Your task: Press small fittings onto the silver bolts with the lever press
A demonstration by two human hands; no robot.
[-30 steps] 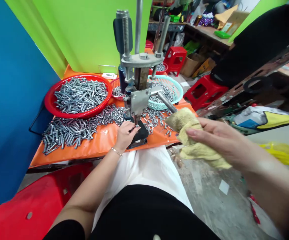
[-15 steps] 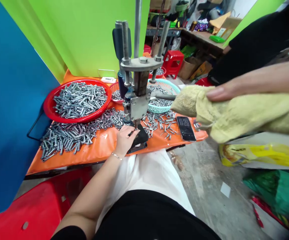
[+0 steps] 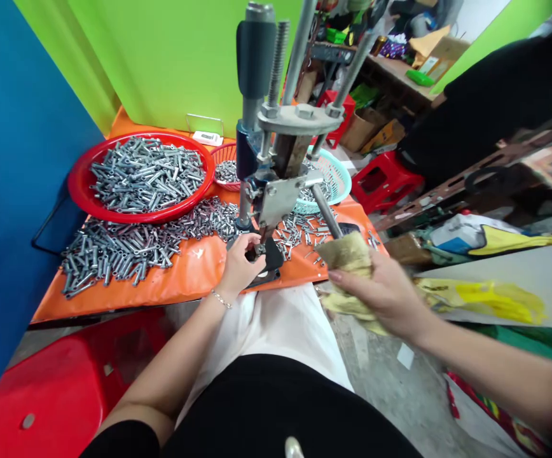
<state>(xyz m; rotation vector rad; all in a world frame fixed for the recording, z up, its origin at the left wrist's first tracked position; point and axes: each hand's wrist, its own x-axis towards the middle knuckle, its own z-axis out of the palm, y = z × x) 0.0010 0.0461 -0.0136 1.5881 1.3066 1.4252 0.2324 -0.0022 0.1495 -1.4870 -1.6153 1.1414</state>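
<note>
A hand-operated press point(image 3: 278, 203) stands at the front edge of the orange-covered table. My left hand point(image 3: 241, 266), with a bracelet at the wrist, is at the press base under the ram. Its thumb and index finger curl together at a small part that I cannot make out. My right hand point(image 3: 390, 292) is wrapped around the yellow cloth point(image 3: 350, 254) that covers the end of the press lever point(image 3: 326, 213). The lever slopes down to the right. Loose metal eye bolts point(image 3: 118, 254) lie heaped left of the press, and more are scattered on its right.
A red basin point(image 3: 78, 184) full of bolts stands at the left, with a pink basket point(image 3: 223, 152) and a light-blue basket point(image 3: 340, 175) behind the press. A phone point(image 3: 350, 227) lies partly hidden by the lever. Red stools point(image 3: 61, 381) stand around. A dark-clothed person point(image 3: 490, 95) is at the right.
My right hand has pulled the cloth-wrapped lever down and nearer to me. My left hand stays at the press base, its fingers a little more curled. The view has shifted slightly.
</note>
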